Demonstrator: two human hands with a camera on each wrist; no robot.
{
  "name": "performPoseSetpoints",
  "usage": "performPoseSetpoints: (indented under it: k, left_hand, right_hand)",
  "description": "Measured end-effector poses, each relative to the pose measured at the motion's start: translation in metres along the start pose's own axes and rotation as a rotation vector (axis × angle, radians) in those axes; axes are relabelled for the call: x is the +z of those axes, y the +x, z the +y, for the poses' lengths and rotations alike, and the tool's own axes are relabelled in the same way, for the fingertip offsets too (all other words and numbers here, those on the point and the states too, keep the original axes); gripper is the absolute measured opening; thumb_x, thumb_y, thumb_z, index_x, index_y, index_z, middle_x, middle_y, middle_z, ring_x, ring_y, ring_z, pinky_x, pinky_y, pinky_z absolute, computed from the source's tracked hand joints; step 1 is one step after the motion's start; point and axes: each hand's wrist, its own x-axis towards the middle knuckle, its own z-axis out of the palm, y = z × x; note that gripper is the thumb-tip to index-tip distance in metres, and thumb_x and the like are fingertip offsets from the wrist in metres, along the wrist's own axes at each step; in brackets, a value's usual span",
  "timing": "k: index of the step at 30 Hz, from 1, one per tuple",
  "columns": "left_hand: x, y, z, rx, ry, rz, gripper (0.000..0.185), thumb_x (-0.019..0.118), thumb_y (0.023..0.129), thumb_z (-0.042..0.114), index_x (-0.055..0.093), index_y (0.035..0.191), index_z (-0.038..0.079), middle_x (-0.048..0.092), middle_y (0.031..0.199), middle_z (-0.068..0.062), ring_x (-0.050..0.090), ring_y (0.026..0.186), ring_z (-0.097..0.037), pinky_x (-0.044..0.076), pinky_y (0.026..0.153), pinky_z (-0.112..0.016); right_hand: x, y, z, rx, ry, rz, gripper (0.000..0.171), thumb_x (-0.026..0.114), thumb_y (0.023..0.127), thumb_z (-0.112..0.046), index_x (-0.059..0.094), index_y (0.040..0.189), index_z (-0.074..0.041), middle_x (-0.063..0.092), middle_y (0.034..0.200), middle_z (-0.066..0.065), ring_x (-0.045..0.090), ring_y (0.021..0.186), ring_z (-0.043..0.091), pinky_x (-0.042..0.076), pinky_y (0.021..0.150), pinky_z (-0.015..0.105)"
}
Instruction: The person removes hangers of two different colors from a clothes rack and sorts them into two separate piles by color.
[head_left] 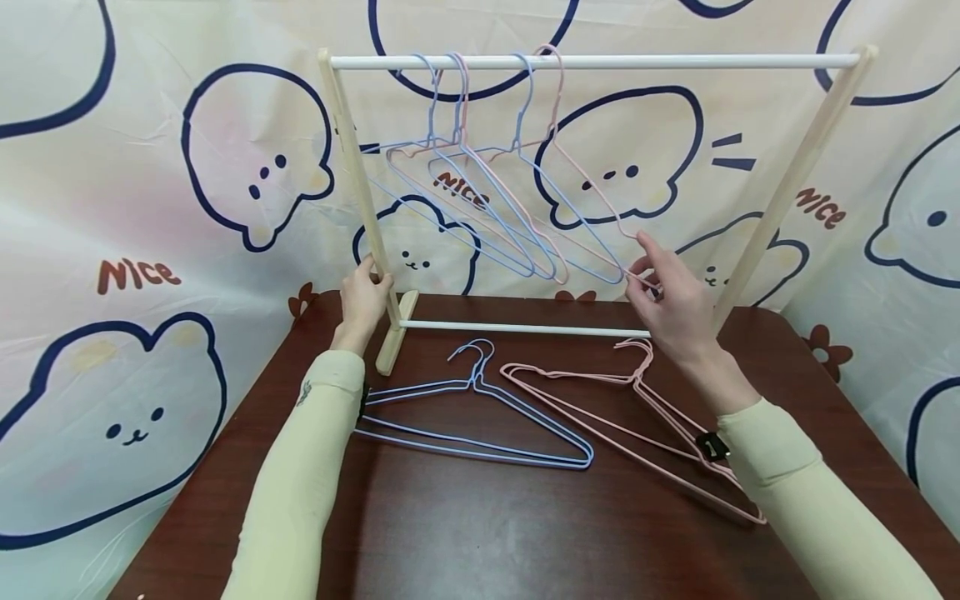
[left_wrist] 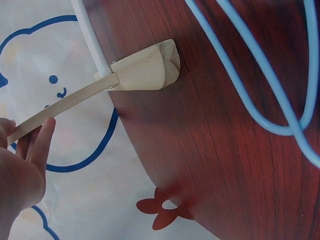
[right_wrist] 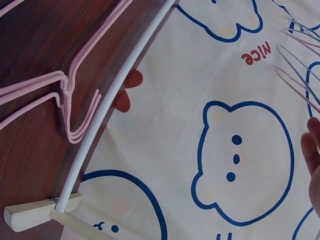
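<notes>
Nearest, on the counter (head_left: pixel 480 533) below the left hand (head_left: pixel 362 304) and right hand (head_left: pixel 678 304): blue wire hangers (head_left: pixel 475 382) between the two, pink wire hangers (head_left: pixel 637 377) beneath the right. Farther out, with the left hand gripping the wooden rack post (head_left: pixel 356 175) low down near its foot (head_left: pixel 390 354), keep that hold firm, bracing against sideways pull. With the right hand pinching the outer corner of a hung pink hanger (head_left: pixel 597 185), guide lightly, without twisting, checking for a hook seated squarely over the white rail (head_left: pixel 697 62) above before letting go. Go slowly past the neighbouring hung blue hanger (head_left: pixel 517 137), just left of the right hand, to avoid snagging wire on wire. Farther left, leave the bunched hangers (head_left: pixel 460 125) undisturbed. Beyond both hands, only the patterned cloth (head_left: pixel 150 208).
</notes>
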Motion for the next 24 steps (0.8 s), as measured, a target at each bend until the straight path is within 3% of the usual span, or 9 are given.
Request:
performPoseSetpoints:
  k: [8, 10, 17, 24]
  left_hand:
    - [0.001, 0.000, 0.002, -0.006, 0.000, -0.006, 0.041, 0.056, 0.101, 0.019, 0.053, 0.140, 0.013, 0.071, 0.108, -0.022, 0.071, 0.092, -0.038, 0.058, 0.076, -0.049]
    - [0.000, 0.000, 0.002, -0.008, 0.000, -0.004, 0.040, 0.056, 0.101, 0.019, 0.053, 0.140, 0.013, 0.071, 0.108, -0.022, 0.071, 0.092, -0.038, 0.058, 0.076, -0.050]
    - [-0.001, -0.001, 0.002, -0.012, -0.004, -0.005, 0.040, 0.056, 0.101, 0.018, 0.053, 0.140, 0.012, 0.070, 0.109, -0.023, 0.071, 0.093, -0.039, 0.058, 0.077, -0.050]
    - [-0.001, -0.001, 0.001, -0.013, -0.006, -0.002, 0.040, 0.055, 0.101, 0.019, 0.053, 0.141, 0.013, 0.070, 0.109, -0.022, 0.070, 0.094, -0.038, 0.057, 0.078, -0.050]
  right_hand:
    - [-0.010, -0.007, -0.002, 0.054, 0.038, 0.041, 0.056, 0.069, 0.084, 0.010, 0.056, 0.138, -0.002, 0.071, 0.091, 0.015, 0.066, 0.077, 0.024, 0.039, 0.068, 0.000]
    - [-0.012, -0.008, -0.003, 0.074, 0.047, 0.066, 0.056, 0.069, 0.084, 0.010, 0.057, 0.137, -0.003, 0.072, 0.091, 0.014, 0.066, 0.077, 0.020, 0.040, 0.068, 0.000]
    - [-0.022, -0.010, -0.008, 0.139, 0.099, 0.137, 0.052, 0.069, 0.086, 0.008, 0.059, 0.136, -0.005, 0.071, 0.092, 0.016, 0.058, 0.086, -0.015, 0.044, 0.069, -0.001]
    - [-0.036, -0.018, -0.013, 0.204, 0.146, 0.139, 0.054, 0.069, 0.088, 0.005, 0.058, 0.139, -0.009, 0.071, 0.094, 0.018, 0.060, 0.082, -0.013, 0.046, 0.066, 0.001]
